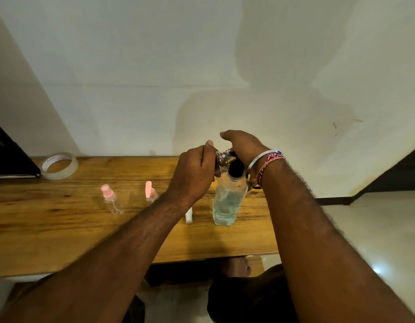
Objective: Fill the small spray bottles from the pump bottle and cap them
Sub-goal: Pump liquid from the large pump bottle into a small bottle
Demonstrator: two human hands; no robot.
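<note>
Tape roll [59, 165] sat at table's [62, 229] far-left edge, by dark object [6, 157] against wall [132, 78]. Two pink-topped spray bottles [112, 201] [151, 194] stood mid-table, bare wood around them and toward near edge. Small white item [189, 215] lay just beside your left forearm. Your left hand [192, 173], fingers curled, gripped small clear bottle [221, 159] at pump spout. Your right hand [241, 145] curled over pump head of pump bottle [227, 201], which stood upright, partly full of bluish liquid, near table's right end. Pale floor [376, 229] beyond.
</note>
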